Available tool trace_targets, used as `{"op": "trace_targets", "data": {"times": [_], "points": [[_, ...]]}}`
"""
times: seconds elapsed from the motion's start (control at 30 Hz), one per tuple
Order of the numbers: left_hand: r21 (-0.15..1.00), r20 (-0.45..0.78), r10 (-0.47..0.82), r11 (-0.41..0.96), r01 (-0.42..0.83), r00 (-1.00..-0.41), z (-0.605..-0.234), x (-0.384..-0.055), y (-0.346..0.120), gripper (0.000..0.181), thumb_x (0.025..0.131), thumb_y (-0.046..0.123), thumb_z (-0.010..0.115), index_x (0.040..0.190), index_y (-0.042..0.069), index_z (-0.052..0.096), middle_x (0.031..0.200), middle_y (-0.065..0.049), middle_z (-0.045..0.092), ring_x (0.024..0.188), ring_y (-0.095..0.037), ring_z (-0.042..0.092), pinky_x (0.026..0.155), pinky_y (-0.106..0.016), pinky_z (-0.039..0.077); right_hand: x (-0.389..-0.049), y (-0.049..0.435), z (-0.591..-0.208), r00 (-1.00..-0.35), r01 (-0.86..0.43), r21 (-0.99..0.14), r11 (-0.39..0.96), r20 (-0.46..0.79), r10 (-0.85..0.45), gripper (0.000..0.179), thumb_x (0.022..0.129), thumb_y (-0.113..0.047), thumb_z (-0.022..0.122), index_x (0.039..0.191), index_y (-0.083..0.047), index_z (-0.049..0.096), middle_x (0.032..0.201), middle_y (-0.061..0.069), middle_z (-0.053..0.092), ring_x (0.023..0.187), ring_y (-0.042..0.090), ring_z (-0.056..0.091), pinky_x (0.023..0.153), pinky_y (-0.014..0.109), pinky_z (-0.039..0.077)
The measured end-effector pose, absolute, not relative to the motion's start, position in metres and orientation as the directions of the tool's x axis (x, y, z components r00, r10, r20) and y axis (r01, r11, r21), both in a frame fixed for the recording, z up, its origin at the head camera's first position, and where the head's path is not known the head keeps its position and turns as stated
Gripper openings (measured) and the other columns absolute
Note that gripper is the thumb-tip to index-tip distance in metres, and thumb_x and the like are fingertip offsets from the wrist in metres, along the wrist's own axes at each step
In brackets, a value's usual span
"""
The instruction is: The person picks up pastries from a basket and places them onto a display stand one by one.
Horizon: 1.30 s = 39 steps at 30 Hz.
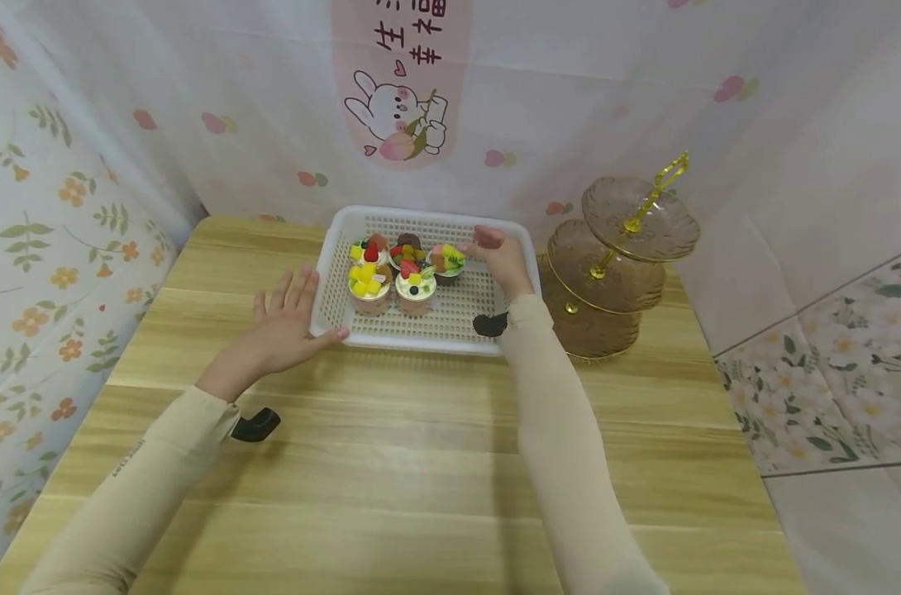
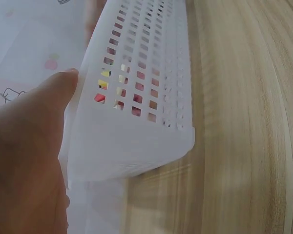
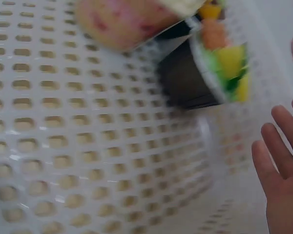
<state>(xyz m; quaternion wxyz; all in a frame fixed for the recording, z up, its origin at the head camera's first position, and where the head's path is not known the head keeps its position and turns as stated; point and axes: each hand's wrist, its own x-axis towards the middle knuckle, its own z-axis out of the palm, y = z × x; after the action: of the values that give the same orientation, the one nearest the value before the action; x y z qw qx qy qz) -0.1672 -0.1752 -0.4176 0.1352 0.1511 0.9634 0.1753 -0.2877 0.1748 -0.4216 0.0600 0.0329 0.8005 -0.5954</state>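
Note:
A white plastic basket (image 1: 450, 337) with a grid of holes stands on the wooden table. Several small dessert cups topped with cut fruit and cream, such as a mango-topped cup (image 1: 369, 289) and a strawberry-topped cup (image 1: 416, 291), are grouped in its left half. My left hand (image 1: 283, 326) rests at the basket's near left corner, fingers spread, thumb on the rim. Over the basket's right side is my right hand (image 1: 501, 258), its fingers extended and holding nothing. Nearest to it is a dark cup (image 3: 188, 78) with green and yellow fruit, apart from the fingers in the right wrist view.
Right of the basket stands a three-tier stand (image 1: 607, 281) of brownish clear plates with a gold handle. A printed curtain (image 1: 272, 107) hangs behind the table (image 1: 391, 463). Floral cloth (image 1: 56, 264) covers the left side, and a tiled wall (image 1: 837, 364) is at the right.

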Motion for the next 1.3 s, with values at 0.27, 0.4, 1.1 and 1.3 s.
{"op": "trace_targets", "data": {"times": [0.27,0.4,1.1,1.3], "points": [[0.367,-0.208,0.323,0.901,0.232,-0.923,-0.416,-0.166,-0.173,0.109,0.093,0.074,0.039,0.157,0.004,-0.014,0.165,-0.016,-0.020,0.151,-0.044,-0.021,0.110,-0.078,-0.013,-0.293,0.167,-0.450,-0.978,0.188,-0.929,0.318,-0.207,-0.026,0.067,0.084,-0.023,0.080,0.144,-0.018,0.052,0.151,0.004,0.051,0.142,0.024,0.045,0.119,0.042,0.034],[0.370,-0.214,0.310,0.903,0.217,-0.926,-0.416,-0.167,-0.171,0.109,0.092,0.075,0.038,0.157,0.004,-0.014,0.165,-0.016,-0.020,0.151,-0.043,-0.021,0.110,-0.077,-0.013,-0.293,0.163,-0.454,-0.971,0.204,-0.906,0.371,-0.236,-0.043,0.071,0.083,-0.018,0.080,0.147,-0.018,0.049,0.153,0.002,0.048,0.140,0.023,0.047,0.117,0.041,0.037],[0.382,-0.235,0.304,0.902,0.200,-0.923,-0.416,-0.167,-0.171,0.109,0.092,0.074,0.039,0.157,0.005,-0.016,0.165,-0.017,-0.020,0.151,-0.045,-0.021,0.109,-0.079,-0.012,-0.295,0.167,-0.453,-0.989,0.122,-0.856,0.502,-0.149,-0.014,0.062,0.079,-0.020,0.084,0.136,-0.015,0.061,0.131,0.009,0.067,0.121,0.024,0.061,0.105,0.041,0.048],[0.377,-0.248,0.307,0.904,0.200,-0.919,-0.415,-0.167,-0.171,0.110,0.092,0.075,0.039,0.156,0.006,-0.017,0.165,-0.018,-0.019,0.151,-0.044,-0.021,0.109,-0.078,-0.013,-0.296,0.166,-0.436,-0.995,0.072,-0.891,0.449,-0.095,-0.030,0.062,0.079,-0.024,0.084,0.135,-0.012,0.061,0.129,0.010,0.068,0.119,0.023,0.062,0.103,0.039,0.050]]}}
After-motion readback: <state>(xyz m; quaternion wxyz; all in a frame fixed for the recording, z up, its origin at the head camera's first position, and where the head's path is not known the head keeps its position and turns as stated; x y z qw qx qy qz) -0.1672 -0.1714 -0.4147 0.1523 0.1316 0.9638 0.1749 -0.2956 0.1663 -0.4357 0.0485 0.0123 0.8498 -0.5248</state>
